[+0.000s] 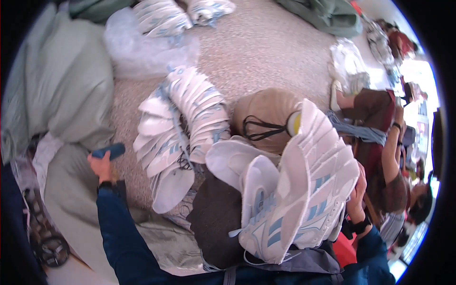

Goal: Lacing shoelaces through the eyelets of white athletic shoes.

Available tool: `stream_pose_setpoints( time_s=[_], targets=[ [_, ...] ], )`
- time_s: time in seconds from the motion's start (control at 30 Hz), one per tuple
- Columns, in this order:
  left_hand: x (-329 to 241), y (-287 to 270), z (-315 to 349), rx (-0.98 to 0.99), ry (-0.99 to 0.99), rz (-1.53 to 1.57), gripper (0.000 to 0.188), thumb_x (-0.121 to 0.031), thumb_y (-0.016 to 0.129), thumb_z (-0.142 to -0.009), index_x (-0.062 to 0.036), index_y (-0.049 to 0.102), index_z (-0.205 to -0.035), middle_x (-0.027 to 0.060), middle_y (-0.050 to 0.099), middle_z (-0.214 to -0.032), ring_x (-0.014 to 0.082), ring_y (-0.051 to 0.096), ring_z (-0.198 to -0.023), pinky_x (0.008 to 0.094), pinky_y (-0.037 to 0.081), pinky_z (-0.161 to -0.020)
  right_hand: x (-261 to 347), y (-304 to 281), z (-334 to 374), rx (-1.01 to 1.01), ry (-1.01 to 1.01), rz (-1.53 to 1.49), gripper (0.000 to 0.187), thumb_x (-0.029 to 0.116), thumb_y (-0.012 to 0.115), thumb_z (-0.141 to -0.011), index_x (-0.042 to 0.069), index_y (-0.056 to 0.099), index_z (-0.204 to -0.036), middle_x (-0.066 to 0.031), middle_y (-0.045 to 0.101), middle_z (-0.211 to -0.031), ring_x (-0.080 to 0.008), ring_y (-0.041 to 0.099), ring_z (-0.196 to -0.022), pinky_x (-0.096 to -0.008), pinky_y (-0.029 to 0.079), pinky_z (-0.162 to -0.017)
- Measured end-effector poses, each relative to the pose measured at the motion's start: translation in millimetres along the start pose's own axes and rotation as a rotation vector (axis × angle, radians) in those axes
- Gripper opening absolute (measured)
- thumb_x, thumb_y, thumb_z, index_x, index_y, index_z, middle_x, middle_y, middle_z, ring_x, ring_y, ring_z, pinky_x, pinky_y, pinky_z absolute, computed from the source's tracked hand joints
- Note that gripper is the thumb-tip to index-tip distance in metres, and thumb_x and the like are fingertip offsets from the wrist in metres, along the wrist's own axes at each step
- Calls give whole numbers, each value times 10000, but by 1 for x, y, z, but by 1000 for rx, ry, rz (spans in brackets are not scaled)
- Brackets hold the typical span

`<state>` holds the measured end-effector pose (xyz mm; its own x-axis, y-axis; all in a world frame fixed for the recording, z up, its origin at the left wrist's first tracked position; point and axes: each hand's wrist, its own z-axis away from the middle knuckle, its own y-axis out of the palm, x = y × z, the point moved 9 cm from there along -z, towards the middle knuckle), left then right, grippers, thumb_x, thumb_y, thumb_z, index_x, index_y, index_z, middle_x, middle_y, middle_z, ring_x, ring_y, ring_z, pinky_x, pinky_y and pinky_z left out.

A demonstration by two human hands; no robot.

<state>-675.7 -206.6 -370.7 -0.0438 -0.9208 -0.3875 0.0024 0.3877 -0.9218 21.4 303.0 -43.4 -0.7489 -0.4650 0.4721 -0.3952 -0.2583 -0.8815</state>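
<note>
On my lap a fanned stack of white shoe uppers point(289, 194) with blue stripes leans to the right. My right hand point(357, 194) is closed against the right side of this stack, its fingers partly hidden behind it. Away to the left, my left hand point(100, 167) grips a small dark blue oblong thing point(109, 151) whose kind I cannot make out. Between the hands, two curved rows of similar uppers point(199, 114) lie on the floor, with a light cord running along them. Dark cloth point(216, 218) covers my lap under the stack.
A brown rounded bundle point(266, 109) with a dark loop stands beyond the stack. Large grey-green sacks point(71, 80) fill the left side. Clear plastic point(147, 57) and more uppers point(161, 19) lie at the far left. Another person point(380, 114) sits at the right beside grey-blue strips point(358, 129).
</note>
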Motion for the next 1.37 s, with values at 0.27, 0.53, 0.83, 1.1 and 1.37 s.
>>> stream_pose_setpoints(
  time_s=[0.27,0.53,0.83,1.1,1.37],
  targets=[
    [-65,-70,72,90,143,-68,759,-222,880,-697,32,518,-1314,229,609,-1244,375,595,-1183,428,454,-1033,23,-6,-4,-28,-87,52,189,50,564,-856,-26,624,-1018,-169,646,-1090,-362,591,-1057,-423,444,-960],
    [-214,-313,212,95,467,249,752,-84,830,-692,-46,519,-1376,184,579,-1300,333,563,-1222,423,427,-1064,16,2,0,-175,-215,35,119,106,624,-879,3,662,-923,-144,694,-996,-352,636,-970,-429,488,-864],
    [-345,-455,376,376,1017,379,792,-149,859,-622,-56,559,-1349,163,624,-1192,331,642,-1050,417,509,-943,-15,-21,0,-298,-219,-230,167,113,615,-930,10,660,-1054,-161,683,-1048,-304,659,-969,-374,500,-894],
    [-362,-413,462,289,1147,504,870,-192,885,-667,-43,472,-1418,181,623,-1236,356,661,-1074,414,533,-914,226,-82,87,57,-871,-466,303,68,673,-919,19,607,-1210,-182,641,-1170,-366,634,-1108,-412,509,-956],
    [-336,-316,487,299,903,931,872,-260,849,-778,-62,398,-1497,204,532,-1416,318,525,-1334,393,387,-1118,311,-24,154,397,-993,132,798,404,759,-867,47,398,-1482,-219,506,-1422,-419,574,-1237,-459,487,-1032]
  ],
)
